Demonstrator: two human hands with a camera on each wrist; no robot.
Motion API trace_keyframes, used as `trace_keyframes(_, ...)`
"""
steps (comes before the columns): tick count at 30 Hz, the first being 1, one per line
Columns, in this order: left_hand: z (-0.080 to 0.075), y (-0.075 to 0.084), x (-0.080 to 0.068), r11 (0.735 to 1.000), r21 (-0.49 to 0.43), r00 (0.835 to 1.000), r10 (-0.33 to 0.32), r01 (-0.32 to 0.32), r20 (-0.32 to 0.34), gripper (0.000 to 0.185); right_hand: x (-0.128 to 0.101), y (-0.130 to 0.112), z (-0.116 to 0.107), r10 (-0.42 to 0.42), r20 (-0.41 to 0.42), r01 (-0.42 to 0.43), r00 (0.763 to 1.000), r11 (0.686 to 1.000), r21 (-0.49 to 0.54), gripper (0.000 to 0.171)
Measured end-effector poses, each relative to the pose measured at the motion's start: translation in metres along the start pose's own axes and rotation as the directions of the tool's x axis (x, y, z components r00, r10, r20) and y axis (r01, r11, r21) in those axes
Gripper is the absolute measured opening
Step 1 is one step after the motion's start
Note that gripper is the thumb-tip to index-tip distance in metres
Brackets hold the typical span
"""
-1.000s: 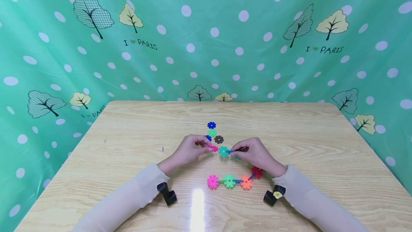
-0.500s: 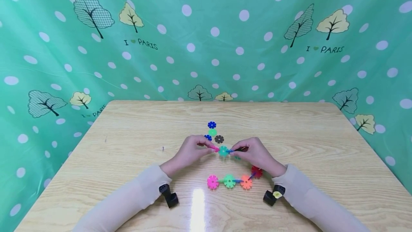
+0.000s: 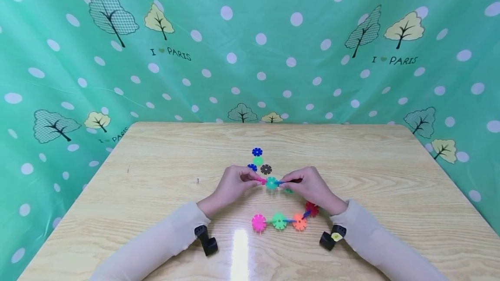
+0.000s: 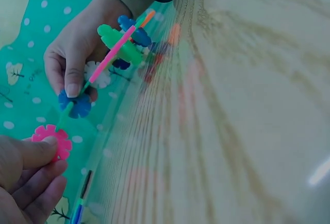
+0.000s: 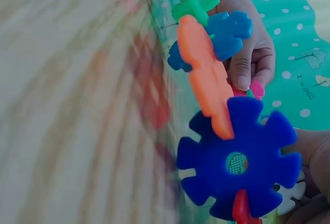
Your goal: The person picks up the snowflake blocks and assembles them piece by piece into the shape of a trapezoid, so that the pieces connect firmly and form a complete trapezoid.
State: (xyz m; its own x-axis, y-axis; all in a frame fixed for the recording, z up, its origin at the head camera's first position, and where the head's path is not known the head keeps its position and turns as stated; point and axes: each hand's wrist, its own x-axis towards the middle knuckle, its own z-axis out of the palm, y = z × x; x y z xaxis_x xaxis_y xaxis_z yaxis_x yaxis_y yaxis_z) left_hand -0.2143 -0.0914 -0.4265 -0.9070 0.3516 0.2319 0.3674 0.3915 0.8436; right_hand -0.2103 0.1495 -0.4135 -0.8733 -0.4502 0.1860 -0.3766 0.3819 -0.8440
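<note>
My left hand pinches a pink snowflake disc between thumb and forefinger. The pink disc meets the edge of a teal disc, seen edge-on in the left wrist view. On the teal disc's other side is a blue disc, which my right hand pinches. From there the joined chain curves under my right hand, which partly hides it, through a red disc, an orange disc and a light green disc to another pink disc. A dark blue disc looms large in the right wrist view.
Beyond my hands several loose discs lie flat on the wooden table: a dark blue disc, a green disc, a brown disc and another blue one, partly hidden by my left hand. A polka-dot curtain hangs behind.
My left hand has shifted slightly right, bringing the pink disc from a small gap into contact with the teal disc. My right hand stays nearly still; the chain's near end has shifted slightly toward me.
</note>
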Motion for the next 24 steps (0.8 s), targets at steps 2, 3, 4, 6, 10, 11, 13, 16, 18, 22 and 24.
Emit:
trace_keyframes(2,0.0007,0.0010,-0.0003,1.000,-0.030,1.000,0.005,-0.005,0.009,0.012,0.0000,0.0005,0.0003,-0.009,0.000,0.009,1.000,1.000,0.006,0.008)
trace_keyframes(3,0.0010,0.0012,-0.0003,0.999,-0.041,1.000,0.005,-0.005,0.014,0.012,0.0001,0.0007,0.0005,-0.014,0.000,0.014,1.000,1.000,0.009,0.008)
trace_keyframes(4,0.0014,0.0014,-0.0003,0.999,-0.052,1.000,0.004,-0.003,0.019,0.011,0.0001,0.0007,0.0004,-0.014,0.001,0.014,1.000,1.000,0.010,0.008)
trace_keyframes(6,0.0020,0.0018,-0.0001,0.998,-0.067,1.000,0.005,-0.003,0.028,0.011,0.0002,0.0009,0.0005,-0.015,0.006,0.014,1.000,1.000,0.010,0.008)
trace_keyframes(10,0.0030,0.0026,-0.0001,0.998,-0.053,0.999,-0.024,0.026,0.037,0.010,0.0009,0.0003,-0.0002,-0.003,0.022,0.004,1.000,1.000,-0.029,0.006)
trace_keyframes(11,0.0032,0.0031,-0.0003,0.998,-0.050,0.999,-0.033,0.035,0.041,0.010,0.0014,0.0004,-0.0003,-0.002,0.030,0.003,1.000,0.999,-0.049,0.006)
trace_keyframes(13,0.0033,0.0042,-0.0007,0.998,-0.040,0.997,-0.053,0.055,0.051,0.010,0.0025,0.0005,-0.0006,-0.001,0.051,0.006,0.999,0.995,-0.098,0.007)
trace_keyframes(16,0.0032,0.0056,-0.0011,0.997,-0.023,0.995,-0.074,0.076,0.061,0.011,0.0038,0.0000,-0.0018,0.008,0.083,0.005,0.997,0.987,-0.161,0.010)
trace_keyframes(18,0.0032,0.0063,-0.0012,0.996,-0.016,0.994,-0.086,0.087,0.067,0.012,0.0047,-0.0009,-0.0028,0.012,0.104,0.008,0.994,0.981,-0.192,0.014)
trace_keyframes(22,0.0049,0.0061,-0.0014,0.995,-0.040,0.993,-0.092,0.096,0.079,0.013,0.0064,-0.0015,-0.0019,0.020,0.135,0.011,0.991,0.973,-0.230,0.021)
trace_keyframes(24,0.0064,0.0049,-0.0012,0.994,-0.063,0.993,-0.085,0.090,0.077,0.013,0.0072,-0.0017,-0.0003,0.026,0.150,0.011,0.988,0.970,-0.241,0.024)
